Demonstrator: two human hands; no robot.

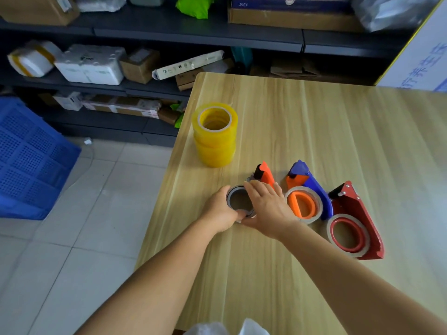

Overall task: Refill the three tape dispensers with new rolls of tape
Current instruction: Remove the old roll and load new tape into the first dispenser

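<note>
An empty core [239, 201] is gripped by the left hand [221, 211] on the orange dispenser [264, 175] — the right hand [266, 205] lies spread over it. Yellow rolls [214, 135] are stacked near the table's [314, 129] left edge; two more dispensers [312, 189] are lined up rightward.

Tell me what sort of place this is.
Probably a parcel packing or storage room: dark metal shelves crowded with cardboard boxes and wrapped white parcels, a blue plastic crate, and stacked yellow tape rolls.
</note>
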